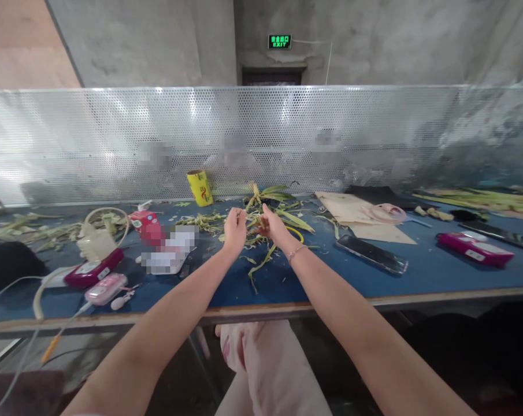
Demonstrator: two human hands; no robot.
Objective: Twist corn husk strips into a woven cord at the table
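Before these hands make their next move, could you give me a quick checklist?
1. Both hands visible: ok; left hand and right hand are close together among the plant scraps.
2. Secure grip: cannot tell; the fingertips are too small and blurred.
3. Tidy surface: not ok; scraps lie scattered on the blue tabletop.
4. Yellow cylinder clear: ok; it sits beyond the hands, near the mesh screen.
5. Dark-screened phone clear: ok; it lies apart, right of the right hand.
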